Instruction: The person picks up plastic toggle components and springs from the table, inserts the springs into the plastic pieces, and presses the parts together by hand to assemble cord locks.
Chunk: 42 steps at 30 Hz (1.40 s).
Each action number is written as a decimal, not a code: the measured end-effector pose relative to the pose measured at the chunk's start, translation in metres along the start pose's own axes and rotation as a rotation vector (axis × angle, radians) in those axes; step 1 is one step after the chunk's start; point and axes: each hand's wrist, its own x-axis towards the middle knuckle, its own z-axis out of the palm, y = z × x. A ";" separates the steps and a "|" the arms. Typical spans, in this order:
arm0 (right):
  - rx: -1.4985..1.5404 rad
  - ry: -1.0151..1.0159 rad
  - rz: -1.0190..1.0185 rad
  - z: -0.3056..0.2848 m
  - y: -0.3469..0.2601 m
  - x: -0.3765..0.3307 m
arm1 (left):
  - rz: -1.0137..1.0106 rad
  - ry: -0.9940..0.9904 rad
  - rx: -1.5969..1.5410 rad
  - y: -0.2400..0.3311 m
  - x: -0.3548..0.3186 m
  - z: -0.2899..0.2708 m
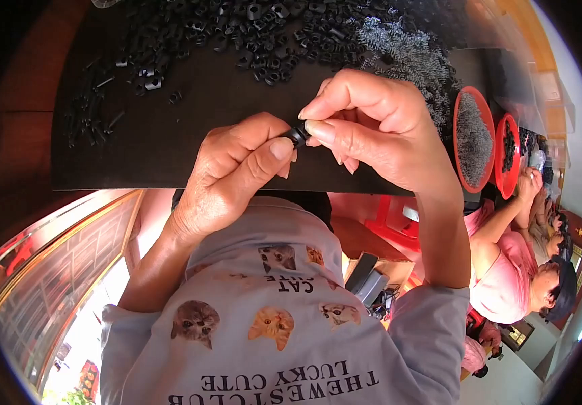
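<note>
Both hands meet over the near edge of the black table (169, 148), forearms coming up from the lower edge. The left hand (233, 172) curls into a loose fist, its thumb pressing a small black part (298, 133) from the left. The right hand (372, 125) arches above, wrist bent, pinching the same part between thumb and forefinger. The part is mostly hidden; it looks like a short cylinder. Loose black parts (264, 34) and metal springs (406, 54) lie beyond, with two red bowls (463, 177) to the right.
</note>
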 end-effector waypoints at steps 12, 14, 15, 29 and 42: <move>-0.113 0.068 -0.073 0.016 -0.005 -0.003 | -0.030 -0.007 0.018 0.004 -0.002 -0.001; -0.117 0.073 -0.031 0.016 -0.005 -0.002 | -0.046 0.013 -0.031 0.004 -0.001 0.000; -0.117 0.073 -0.030 0.016 -0.005 -0.002 | -0.046 0.013 -0.032 0.001 -0.001 0.000; -0.188 0.115 0.055 0.016 -0.009 0.008 | -0.005 0.104 -0.119 0.002 0.000 0.000; -1.236 0.192 -0.700 0.019 0.012 0.006 | -0.082 0.097 -0.336 0.005 -0.003 -0.002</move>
